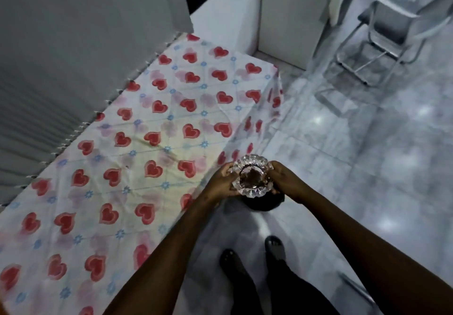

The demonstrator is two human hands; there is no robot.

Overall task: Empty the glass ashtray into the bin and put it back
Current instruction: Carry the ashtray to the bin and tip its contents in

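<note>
A counter (pixel 137 143) under a white cloth printed with red hearts filled the left. Just past its near edge, the left hand (pixel 220 183) and right hand (pixel 285 181) each curled closed around opposite sides of the scalloped clear glass ashtray (pixel 252 178), dark residue inside, holding it upright above a dark round bin (pixel 266 204) on the pale tiled floor (pixel 355 167). A metal-framed chair (pixel 387 37) stood far right

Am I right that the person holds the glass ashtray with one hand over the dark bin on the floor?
Not quite. The head view shows both hands on the glass ashtray: left hand and right hand, one on each side. It is indeed over the dark bin on the floor.
</note>
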